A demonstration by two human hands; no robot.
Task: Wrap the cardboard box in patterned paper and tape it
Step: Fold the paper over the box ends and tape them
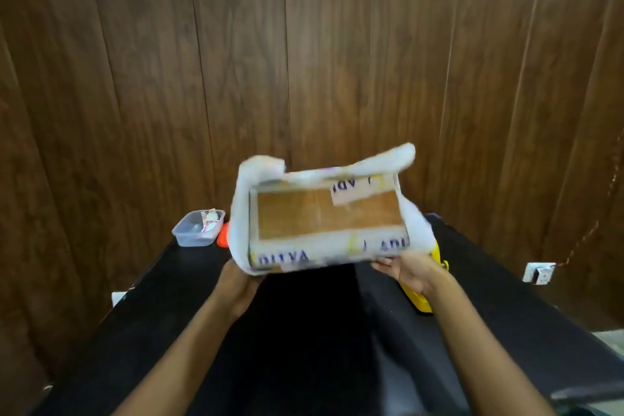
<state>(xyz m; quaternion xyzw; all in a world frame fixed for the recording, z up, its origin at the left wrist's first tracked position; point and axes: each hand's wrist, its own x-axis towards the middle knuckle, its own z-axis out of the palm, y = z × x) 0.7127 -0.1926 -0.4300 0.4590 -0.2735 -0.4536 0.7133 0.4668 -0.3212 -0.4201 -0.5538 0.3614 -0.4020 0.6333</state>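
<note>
1. The brown cardboard box point(324, 216) is held in the air above the black table point(162, 307), in the middle of the view, and it does not touch the table. Its wide face is tilted toward the camera.
2. White tape bands with blue letters run along the upper and the lower edge of this face.
3. A white sheet of paper point(240, 213) lies loosely around the box: it goes up the left side, along the top edge and down the right side. It is blurred, and only a white side shows, so I cannot tell the pattern.
4. The left hand point(236, 284) is under the lower left corner of the box. Its fingers are hidden behind the paper, so I cannot tell if they are curled or straight.
5. The right hand point(408, 272) grips the lower right edge of the box, with the fingers reaching under it.
6. A clear plastic rectangular container point(197, 228) stands at the far left of the table, with a round orange lid point(223, 236) just beside it.
7. A yellow plastic object point(422, 299) lies on the right of the table, partly behind the right hand.
8. Behind the table is a dark wooden panel wall point(304, 44), and low on the right there is a white wall socket point(538, 272).
</note>
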